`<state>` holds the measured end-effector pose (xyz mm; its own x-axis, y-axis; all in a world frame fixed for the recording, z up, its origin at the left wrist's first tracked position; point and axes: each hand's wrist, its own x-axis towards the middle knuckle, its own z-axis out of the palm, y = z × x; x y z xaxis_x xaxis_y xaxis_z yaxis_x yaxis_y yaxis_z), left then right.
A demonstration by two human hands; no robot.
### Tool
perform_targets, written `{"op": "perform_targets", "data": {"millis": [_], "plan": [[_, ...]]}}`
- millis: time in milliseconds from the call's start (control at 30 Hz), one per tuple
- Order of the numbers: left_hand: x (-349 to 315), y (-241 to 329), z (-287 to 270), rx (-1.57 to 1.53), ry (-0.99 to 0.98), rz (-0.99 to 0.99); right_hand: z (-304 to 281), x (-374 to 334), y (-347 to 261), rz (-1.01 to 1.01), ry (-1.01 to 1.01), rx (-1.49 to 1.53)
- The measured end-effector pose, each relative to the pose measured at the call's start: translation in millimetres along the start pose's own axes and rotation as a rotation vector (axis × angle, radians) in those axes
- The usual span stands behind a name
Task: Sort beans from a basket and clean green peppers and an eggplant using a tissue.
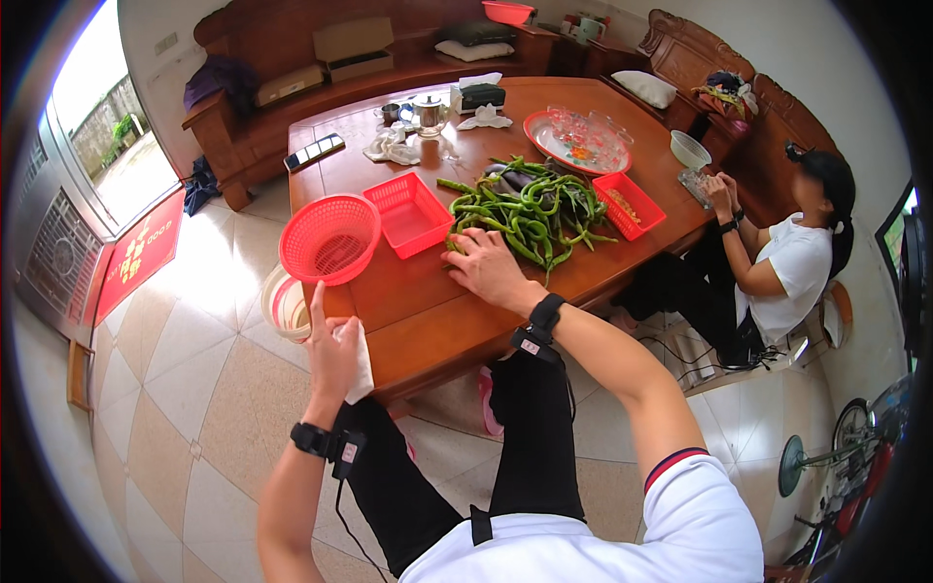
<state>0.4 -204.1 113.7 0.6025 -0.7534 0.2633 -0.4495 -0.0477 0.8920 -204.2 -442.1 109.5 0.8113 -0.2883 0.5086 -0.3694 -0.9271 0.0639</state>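
Observation:
My right hand lies at the near left edge of a heap of long green peppers, fingers spread and touching them. Dark purple eggplants show among the peppers. My left hand is by the table's left corner, index finger stretched up close to a round red plastic basket; I cannot tell if it touches the rim. A white cloth or tissue hangs beside that hand. Next to the basket sits a rectangular red basket. Below it, partly hidden, is a pale round bin.
Right of the peppers stands a red basket with small brownish pieces. Behind are a tray of clear cups, a phone, a metal pot and tissues. A person sits at the right, hands near a white bowl.

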Motion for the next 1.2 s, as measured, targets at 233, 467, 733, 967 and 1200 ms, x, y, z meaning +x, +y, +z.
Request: {"op": "perform_targets", "data": {"millis": [233,467,733,967,1200], "plan": [[-42,17,-17,-0.062,-0.086,-0.089,-2,-18,17,0.045,-0.085,-0.02],[-74,20,-31,-0.086,-0.108,-0.127,-39,-62,18,0.053,-0.107,0.128],[-68,35,-3,-0.056,-0.131,-0.098,-47,4,41,0.035,0.14,0.007],[-64,32,18,-0.028,-0.16,-0.062,17,88,86,0.195,-0.246,-0.178],[-59,62,58,-0.222,-0.505,-0.143,32,115,104,0.343,-0.557,-0.05]]}}
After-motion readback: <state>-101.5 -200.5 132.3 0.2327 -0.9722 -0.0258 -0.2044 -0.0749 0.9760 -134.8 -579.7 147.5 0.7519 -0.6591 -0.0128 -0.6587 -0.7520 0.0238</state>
